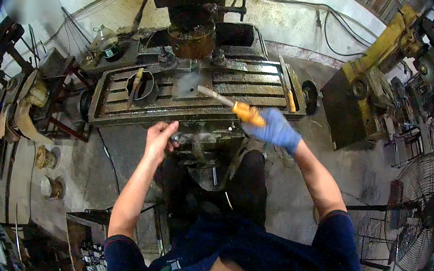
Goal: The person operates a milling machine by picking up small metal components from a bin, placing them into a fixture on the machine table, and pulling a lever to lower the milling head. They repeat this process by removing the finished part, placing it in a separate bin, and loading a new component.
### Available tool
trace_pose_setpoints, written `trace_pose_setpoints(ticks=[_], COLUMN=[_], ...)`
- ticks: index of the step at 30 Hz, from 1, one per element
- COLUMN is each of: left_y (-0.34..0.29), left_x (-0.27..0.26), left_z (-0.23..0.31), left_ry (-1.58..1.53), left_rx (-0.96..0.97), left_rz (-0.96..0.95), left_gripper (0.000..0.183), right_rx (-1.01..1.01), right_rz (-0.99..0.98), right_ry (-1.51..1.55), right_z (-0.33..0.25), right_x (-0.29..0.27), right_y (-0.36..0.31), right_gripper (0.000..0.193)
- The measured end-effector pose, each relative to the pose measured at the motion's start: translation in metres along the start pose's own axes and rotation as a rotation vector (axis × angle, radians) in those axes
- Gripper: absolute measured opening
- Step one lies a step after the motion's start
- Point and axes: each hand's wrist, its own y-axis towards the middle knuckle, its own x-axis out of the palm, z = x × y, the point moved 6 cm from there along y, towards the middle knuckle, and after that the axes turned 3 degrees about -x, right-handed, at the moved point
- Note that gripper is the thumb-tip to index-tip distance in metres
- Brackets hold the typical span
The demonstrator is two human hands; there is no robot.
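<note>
Yellow-handled tool [249, 113] sits firmly in the closed fingers of the blue-gloved right hand [276, 129], slim metal shaft angled leftward over the machine's front edge. From where I stand, the bare left hand [158, 138] is curled low before that edge, beside a small metal part; I can't tell whether the fingers grip it. Beyond lies the T-slotted machine table [245, 83], looking wet, with a round pan [153, 93] at its left and another yellow-handled implement [291, 101] at its right. Past the shaft's tip, a pale patch [185, 84] is too blurred to identify. Farther back hangs the rusty spindle housing [190, 43]. I'd judge the work midway: picking up the tool is done, putting it down is left; how much surface remains, I can't tell.
</note>
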Motion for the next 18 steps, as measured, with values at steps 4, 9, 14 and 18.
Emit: trace_pose_setpoints(ticks=[4,9,14,18], left_y=[0.018,0.042,0.086,0.099], left_x=[0.013,0.024,0.031,0.064], left_z=[0.025,0.040,0.071,0.117], left_ry=[0.045,0.012,0.407,1.067], left_rx=[0.003,0.054,0.290,0.641], left_rz=[-0.019,-0.062,0.042,0.411], left_gripper=[0.028,0.026,0.028,0.030], right_rx=[-0.003,0.274,0.295,0.294], right_rz=[0.045,-0.008,0.141,0.155], right_ry=[0.127,-0.212,-0.273,-0.246], right_z=[0.053,0.102,0.080,0.092], right_x=[0.027,0.080,0.063,0.042], right_y=[0.043,0.037,0.000,-0.040], right_gripper=[0.030,0.046,0.044,0.041])
